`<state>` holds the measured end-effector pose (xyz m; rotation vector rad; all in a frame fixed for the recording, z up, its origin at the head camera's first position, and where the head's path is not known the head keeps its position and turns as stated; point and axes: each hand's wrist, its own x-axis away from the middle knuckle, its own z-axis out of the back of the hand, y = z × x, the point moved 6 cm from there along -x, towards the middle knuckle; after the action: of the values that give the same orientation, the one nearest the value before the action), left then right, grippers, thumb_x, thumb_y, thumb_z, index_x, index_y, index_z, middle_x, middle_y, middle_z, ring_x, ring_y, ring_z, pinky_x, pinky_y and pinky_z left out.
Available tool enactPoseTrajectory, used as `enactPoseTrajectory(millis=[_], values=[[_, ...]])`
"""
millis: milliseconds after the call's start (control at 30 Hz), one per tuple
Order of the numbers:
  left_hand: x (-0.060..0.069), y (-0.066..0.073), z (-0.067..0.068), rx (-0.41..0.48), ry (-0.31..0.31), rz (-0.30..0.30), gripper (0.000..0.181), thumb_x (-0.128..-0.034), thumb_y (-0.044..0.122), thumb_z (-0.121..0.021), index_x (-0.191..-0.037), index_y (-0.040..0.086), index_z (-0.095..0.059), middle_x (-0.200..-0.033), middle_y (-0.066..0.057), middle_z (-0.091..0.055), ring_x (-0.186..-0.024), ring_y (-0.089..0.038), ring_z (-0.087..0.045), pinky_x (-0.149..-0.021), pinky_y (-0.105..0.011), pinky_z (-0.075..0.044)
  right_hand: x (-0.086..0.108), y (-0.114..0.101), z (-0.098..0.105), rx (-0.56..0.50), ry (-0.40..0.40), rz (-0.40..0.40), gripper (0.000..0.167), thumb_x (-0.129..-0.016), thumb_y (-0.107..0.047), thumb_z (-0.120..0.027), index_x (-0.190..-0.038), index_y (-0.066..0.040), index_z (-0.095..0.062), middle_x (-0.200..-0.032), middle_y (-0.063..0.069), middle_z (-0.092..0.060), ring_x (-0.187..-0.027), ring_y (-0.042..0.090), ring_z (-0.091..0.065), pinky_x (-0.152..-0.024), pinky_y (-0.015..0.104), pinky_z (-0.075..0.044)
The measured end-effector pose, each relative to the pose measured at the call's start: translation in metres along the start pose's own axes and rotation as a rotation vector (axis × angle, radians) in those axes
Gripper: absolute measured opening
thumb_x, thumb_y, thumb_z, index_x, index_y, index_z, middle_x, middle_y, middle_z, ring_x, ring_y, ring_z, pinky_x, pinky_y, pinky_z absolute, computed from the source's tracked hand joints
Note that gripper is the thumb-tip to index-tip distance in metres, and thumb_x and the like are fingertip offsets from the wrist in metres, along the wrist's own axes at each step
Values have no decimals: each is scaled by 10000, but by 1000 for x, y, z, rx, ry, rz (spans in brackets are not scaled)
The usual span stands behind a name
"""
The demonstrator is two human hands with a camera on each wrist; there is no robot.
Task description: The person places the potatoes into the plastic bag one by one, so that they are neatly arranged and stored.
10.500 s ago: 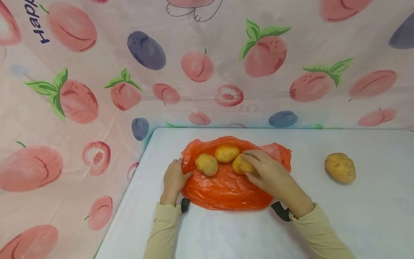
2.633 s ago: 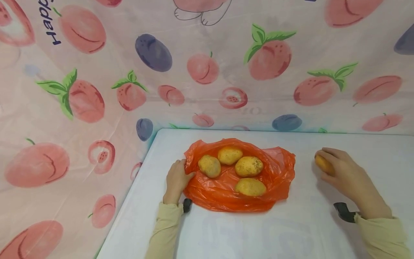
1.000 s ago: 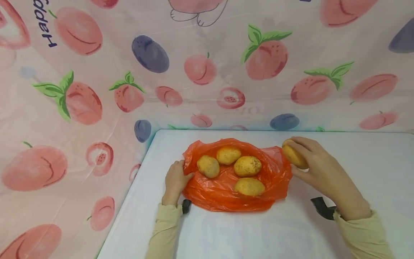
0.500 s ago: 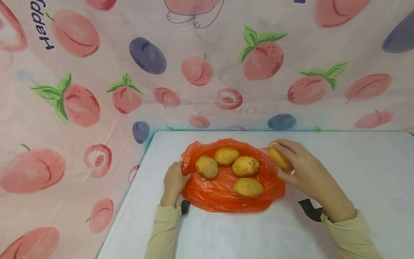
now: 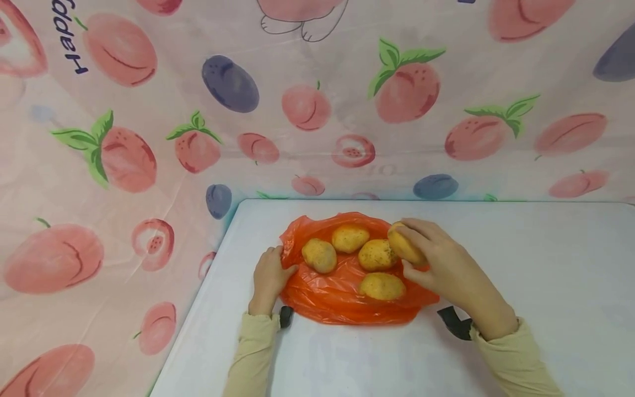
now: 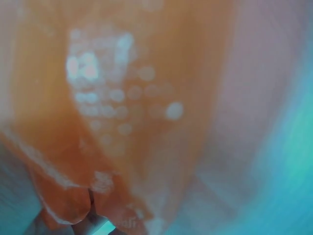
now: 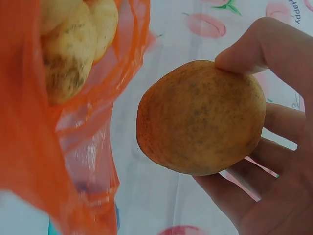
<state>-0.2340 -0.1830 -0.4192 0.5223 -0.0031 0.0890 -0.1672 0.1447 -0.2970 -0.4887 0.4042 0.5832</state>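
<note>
An orange-red plastic bag (image 5: 332, 300) lies spread with its mouth facing up, and several potatoes (image 5: 319, 255) rest inside. My left hand (image 5: 269, 278) holds the bag's left edge, thumb over the rim. The left wrist view is mostly blurred orange film. Above the right part of the bag, my right hand (image 5: 441, 262) grips another potato (image 5: 404, 242) between thumb and fingers. In the right wrist view this potato (image 7: 200, 117) appears large and brownish, just beside the bag's rim (image 7: 132, 54). It overlaps a potato in the bag in the head view; whether they touch I cannot tell.
The bag lies on a white-covered table (image 5: 545, 286). A fruit-print cloth (image 5: 307, 154) hangs behind the table and along its left side. A black wrist-worn piece (image 5: 456, 324) juts out under my right wrist.
A potato was set at the bag's front right. Then my right hand picked up the lone potato from the table's right and carried it left over the bag. My left hand stayed put.
</note>
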Motion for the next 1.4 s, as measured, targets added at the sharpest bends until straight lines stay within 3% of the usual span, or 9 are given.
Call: enactPoseTrajectory(millis=[300, 600, 1067, 1400], values=[[0, 0, -1, -16, 6, -4, 555, -855, 227, -785, -1311, 1, -562, -1073, -141, -598, -953, -290, -535, -903, -443, -514, -7, -10, -22, -19, -94, -39, 592, -792, -160, -795, -1332, -28, -590, -1376, 169, -540, -1228, 350, -541, -884, 500, -558], [1, 1, 0, -3, -3, 5, 560, -862, 227, -776, -1325, 3, -555, -1101, -147, -603, -973, -297, -538, -916, -455, -513, -13, -17, -38, -47, -104, -32, 564, -803, -209, -761, -1313, -26, -607, -1356, 164, -569, -1235, 351, -550, -977, 517, -507], [2, 1, 1, 5, 6, 6, 543, -860, 221, -779, -1310, 7, -563, -1081, -141, -602, -967, -289, -543, -919, -450, -520, -19, -30, -62, -65, -180, -63, 575, -815, -285, -733, -1325, -51, -609, -1363, 155, -567, -1241, 318, -563, -974, 495, -517], [1, 0, 1, 6, -6, 13, 559, -868, 234, -772, -1332, 14, -551, -1109, -140, -598, -990, -293, -534, -935, -449, -510, -25, -38, -78, -48, -177, -2, 554, -818, -271, -737, -1300, -25, -622, -1311, 147, -614, -1210, 332, -573, -1037, 499, -469]])
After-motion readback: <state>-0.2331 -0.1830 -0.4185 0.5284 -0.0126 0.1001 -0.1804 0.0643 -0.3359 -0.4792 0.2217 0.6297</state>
